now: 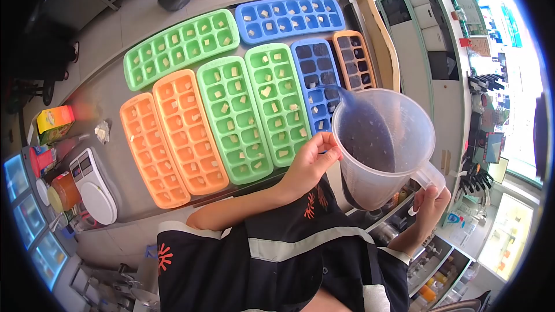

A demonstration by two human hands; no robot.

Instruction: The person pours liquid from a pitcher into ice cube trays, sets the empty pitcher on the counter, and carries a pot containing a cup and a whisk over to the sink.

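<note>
A translucent plastic jug with dark purple liquid inside is tilted over a blue tray. Liquid runs from its spout into that tray, whose upper cells are dark and filled. My right hand is wrapped round the jug's handle. The fingers of my left hand pinch the jug's rim near the spout. Beside the blue tray lies a small orange tray with dark cells and pale cubes. To the left, a green tray holds pale cubes in light green cells.
Another green tray, two orange trays, a top green tray and a top blue tray hold pale cubes. A white scale, a jar and crumpled wrap are at left. A cabinet stands at right.
</note>
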